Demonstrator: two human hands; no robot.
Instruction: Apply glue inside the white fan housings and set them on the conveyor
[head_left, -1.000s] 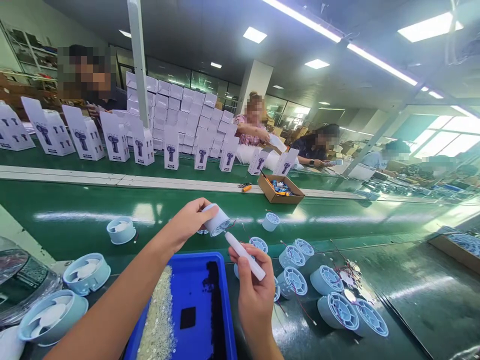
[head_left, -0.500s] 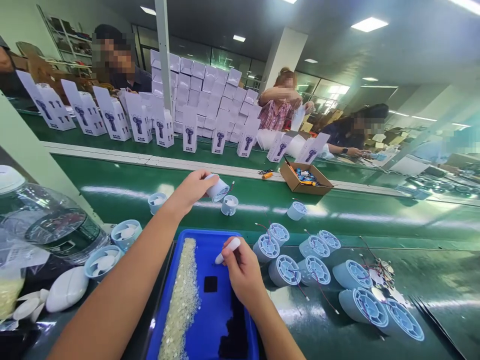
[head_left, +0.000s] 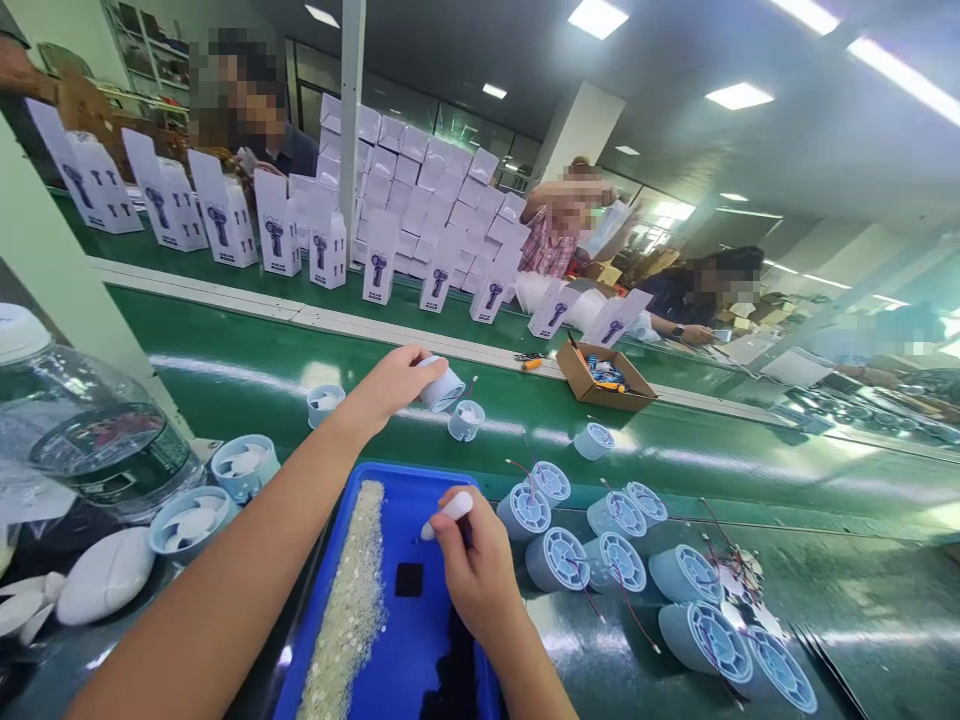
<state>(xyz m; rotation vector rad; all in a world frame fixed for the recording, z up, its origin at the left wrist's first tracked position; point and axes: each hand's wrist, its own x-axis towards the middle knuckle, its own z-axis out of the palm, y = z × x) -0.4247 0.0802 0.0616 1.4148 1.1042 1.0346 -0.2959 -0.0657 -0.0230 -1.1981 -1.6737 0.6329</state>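
Note:
My left hand (head_left: 390, 385) is stretched out over the green conveyor belt (head_left: 675, 440), closed round a small pale-blue fan housing (head_left: 441, 388) with thin wires trailing from it. My right hand (head_left: 469, 570) hovers over a blue tray (head_left: 409, 640), fingers closed on a white pen-like tool (head_left: 448, 514) whose tip points down-left into the tray. The tray holds a long strip of small pale round parts (head_left: 349, 610) and a dark square patch (head_left: 409, 579).
Several wired fan housings (head_left: 622, 560) lie to the right of the tray, and more sit at the left (head_left: 244, 465) and on the belt (head_left: 465, 420). A clear plastic jug (head_left: 82, 430) stands at left. Beyond are an open cardboard box (head_left: 604, 375), white product boxes (head_left: 375, 250) and people working.
My right hand swung the white tool down from beside the housing into the tray. My left hand reached further out over the belt with the housing. The view tilted down.

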